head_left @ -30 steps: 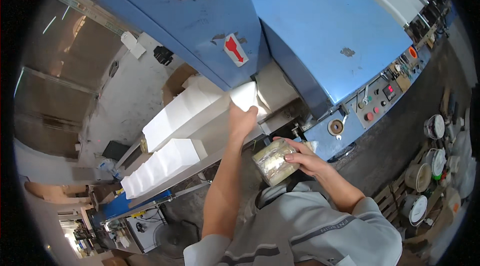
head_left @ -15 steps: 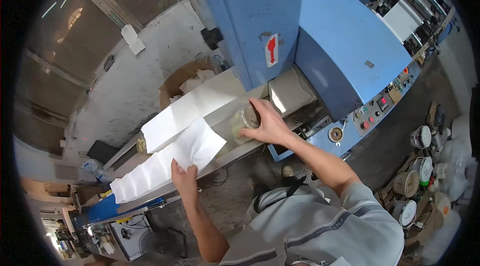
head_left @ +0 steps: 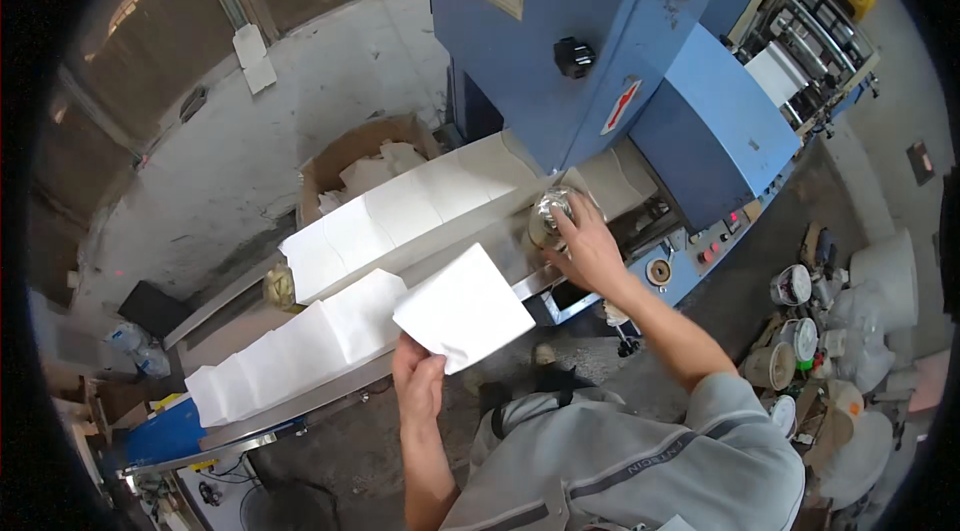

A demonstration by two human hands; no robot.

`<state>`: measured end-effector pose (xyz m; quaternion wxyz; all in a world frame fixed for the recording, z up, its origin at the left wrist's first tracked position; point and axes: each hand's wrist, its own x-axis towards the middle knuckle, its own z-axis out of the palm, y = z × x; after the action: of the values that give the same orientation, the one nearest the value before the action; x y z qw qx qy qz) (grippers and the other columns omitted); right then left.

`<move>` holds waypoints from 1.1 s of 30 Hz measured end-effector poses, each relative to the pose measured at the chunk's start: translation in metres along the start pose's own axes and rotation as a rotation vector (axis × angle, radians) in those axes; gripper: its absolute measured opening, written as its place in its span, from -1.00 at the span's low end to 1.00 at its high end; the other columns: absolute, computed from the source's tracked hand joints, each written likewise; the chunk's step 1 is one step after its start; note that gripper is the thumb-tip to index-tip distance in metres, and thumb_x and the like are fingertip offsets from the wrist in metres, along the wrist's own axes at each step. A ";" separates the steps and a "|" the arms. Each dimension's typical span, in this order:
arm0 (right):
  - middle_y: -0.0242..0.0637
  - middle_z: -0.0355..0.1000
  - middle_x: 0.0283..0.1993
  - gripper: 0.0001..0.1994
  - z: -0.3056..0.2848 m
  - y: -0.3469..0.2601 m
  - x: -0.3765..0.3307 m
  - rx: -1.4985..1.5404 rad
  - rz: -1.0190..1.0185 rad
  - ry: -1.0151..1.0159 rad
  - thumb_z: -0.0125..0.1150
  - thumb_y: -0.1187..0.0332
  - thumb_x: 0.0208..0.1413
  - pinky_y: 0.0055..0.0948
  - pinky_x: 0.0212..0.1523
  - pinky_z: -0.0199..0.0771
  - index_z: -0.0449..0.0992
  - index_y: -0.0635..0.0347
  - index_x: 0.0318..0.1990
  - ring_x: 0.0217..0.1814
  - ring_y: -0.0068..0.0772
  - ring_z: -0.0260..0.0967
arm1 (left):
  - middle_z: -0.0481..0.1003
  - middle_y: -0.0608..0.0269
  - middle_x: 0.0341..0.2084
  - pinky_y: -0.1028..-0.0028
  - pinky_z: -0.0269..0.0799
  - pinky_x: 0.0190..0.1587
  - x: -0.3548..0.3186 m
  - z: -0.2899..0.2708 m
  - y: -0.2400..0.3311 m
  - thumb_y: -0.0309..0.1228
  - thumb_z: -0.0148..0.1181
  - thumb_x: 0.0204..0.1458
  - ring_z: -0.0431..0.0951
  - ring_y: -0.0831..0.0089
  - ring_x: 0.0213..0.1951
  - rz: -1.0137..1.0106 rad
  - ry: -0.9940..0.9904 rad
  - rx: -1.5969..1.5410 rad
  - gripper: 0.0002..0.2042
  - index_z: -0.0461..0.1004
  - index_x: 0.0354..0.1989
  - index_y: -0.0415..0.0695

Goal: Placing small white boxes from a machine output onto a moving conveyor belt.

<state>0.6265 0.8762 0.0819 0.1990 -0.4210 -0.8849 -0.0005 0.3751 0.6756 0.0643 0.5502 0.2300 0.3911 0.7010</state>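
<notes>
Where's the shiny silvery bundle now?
In the head view, the silvery bundle is slightly right of centre, partly covered by the right hand, just below the blue column.

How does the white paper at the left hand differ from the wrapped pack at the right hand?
The white paper looks plain and matte; the wrapped pack looks shiny.
The white paper is broad and thin; the wrapped pack is compact and thick.
The left hand pinches the white paper; the right hand's fingers spread over the wrapped pack.
</notes>
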 end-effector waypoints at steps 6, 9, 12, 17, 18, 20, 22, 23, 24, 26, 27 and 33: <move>-0.19 0.26 0.32 -0.33 0.010 -0.062 -0.090 1.784 0.900 -0.392 -0.11 -0.12 0.31 -0.27 0.26 0.28 0.21 0.28 0.31 0.32 -0.28 0.23 | 0.35 0.08 0.15 0.33 0.26 0.23 0.005 -0.003 -0.021 -0.56 0.10 -0.20 0.38 0.26 0.18 -0.263 -0.300 -0.143 -0.29 0.17 0.28 -0.33; -0.17 0.27 0.31 -0.36 -0.007 -0.083 -0.112 1.939 1.016 -0.265 -0.21 -0.12 0.34 -0.23 0.31 0.21 0.25 0.27 0.29 0.33 -0.29 0.23 | 0.35 0.16 0.17 0.37 0.35 0.15 0.004 -0.003 -0.036 -0.53 0.08 -0.20 0.39 0.33 0.17 -0.410 -0.408 -0.112 -0.24 0.12 0.34 -0.24; -0.20 0.31 0.28 -0.41 -0.017 -0.081 -0.139 1.865 0.899 -0.202 -0.17 -0.06 0.36 -0.27 0.29 0.25 0.26 0.26 0.28 0.29 -0.30 0.28 | 0.33 0.22 0.18 0.43 0.39 0.07 -0.009 -0.011 -0.053 -0.36 0.14 0.02 0.39 0.41 0.16 -0.513 -0.462 -0.168 -0.31 0.08 0.38 -0.20; -0.22 0.27 0.30 -0.26 -0.024 -0.073 -0.189 1.868 0.811 -0.169 0.07 -0.13 0.20 -0.29 0.30 0.21 0.15 0.29 0.32 0.33 -0.33 0.23 | 0.35 0.16 0.16 0.39 0.26 0.19 -0.050 0.022 -0.059 -0.34 0.25 0.12 0.33 0.39 0.19 -0.453 -0.457 0.175 -0.38 0.15 0.31 -0.27; -0.25 0.31 0.25 -0.22 -0.024 -0.072 -0.197 1.869 0.753 -0.172 0.09 -0.15 0.18 -0.30 0.22 0.30 0.10 0.24 0.36 0.27 -0.38 0.27 | 0.35 0.13 0.15 0.37 0.24 0.21 -0.059 0.026 -0.056 -0.40 0.30 0.07 0.34 0.36 0.19 -0.480 -0.419 0.145 -0.37 0.16 0.29 -0.29; -0.22 0.26 0.28 -0.05 -0.031 -0.071 -0.214 1.868 0.705 -0.198 0.23 -0.18 0.06 -0.28 0.20 0.32 -0.07 0.21 0.43 0.28 -0.36 0.25 | 0.36 0.13 0.15 0.37 0.24 0.21 -0.081 0.030 -0.059 -0.43 0.32 0.05 0.34 0.37 0.18 -0.470 -0.376 0.196 -0.36 0.16 0.29 -0.30; -0.12 0.11 0.39 0.09 -0.029 -0.069 -0.229 1.782 0.424 -0.178 0.34 -0.15 -0.03 -0.23 0.29 0.21 -0.21 0.19 0.47 0.39 -0.26 0.13 | 0.36 0.14 0.14 0.38 0.24 0.21 -0.103 0.031 -0.056 -0.46 0.33 0.02 0.35 0.37 0.17 -0.465 -0.333 0.252 -0.34 0.16 0.29 -0.30; -0.05 -0.02 0.46 0.21 -0.033 -0.071 -0.234 1.834 0.432 -0.219 0.51 0.02 -0.15 -0.20 0.35 0.11 -0.32 0.15 0.48 0.46 -0.18 0.02 | 0.36 0.14 0.14 0.37 0.24 0.21 -0.113 0.030 -0.054 -0.48 0.35 0.00 0.35 0.38 0.17 -0.456 -0.332 0.313 -0.33 0.16 0.29 -0.30; -0.05 -0.02 0.46 0.21 -0.040 -0.075 -0.237 1.855 0.434 -0.222 0.51 0.02 -0.15 -0.20 0.35 0.11 -0.32 0.15 0.48 0.46 -0.18 0.02 | 0.36 0.14 0.14 0.37 0.24 0.21 -0.121 0.032 -0.053 -0.51 0.37 -0.02 0.35 0.39 0.17 -0.448 -0.340 0.366 -0.31 0.16 0.29 -0.30; -0.03 -0.03 0.47 0.25 -0.050 -0.085 -0.240 1.697 0.403 -0.242 0.57 0.23 -0.24 -0.20 0.35 0.11 -0.33 0.12 0.49 0.47 -0.17 0.00 | 0.35 0.12 0.16 0.36 0.23 0.23 -0.138 0.032 -0.044 -0.55 0.39 -0.07 0.35 0.37 0.18 -0.476 -0.301 0.457 -0.26 0.14 0.31 -0.31; -0.03 -0.04 0.47 0.24 -0.048 -0.091 -0.243 1.686 0.366 -0.227 0.57 0.36 -0.28 -0.21 0.35 0.12 -0.31 0.12 0.49 0.47 -0.18 0.02 | 0.34 0.11 0.17 0.36 0.21 0.24 -0.149 0.025 -0.042 -0.56 0.39 -0.09 0.34 0.36 0.19 -0.410 -0.318 0.496 -0.24 0.12 0.32 -0.31; -0.16 0.05 0.44 0.22 -0.052 -0.151 -0.225 1.614 0.302 -0.381 0.60 0.37 -0.30 -0.39 0.39 -0.02 -0.23 0.22 0.47 0.44 -0.39 0.02 | 0.44 0.14 0.09 0.33 0.35 0.18 -0.192 -0.035 -0.019 -0.62 0.43 -0.20 0.43 0.37 0.12 -0.272 -0.254 0.429 -0.27 0.26 0.24 -0.26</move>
<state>0.6595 0.6025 0.0753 0.2841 -0.2564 -0.5664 0.7299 0.4157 0.4840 0.0497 0.6223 0.3726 0.4860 0.4876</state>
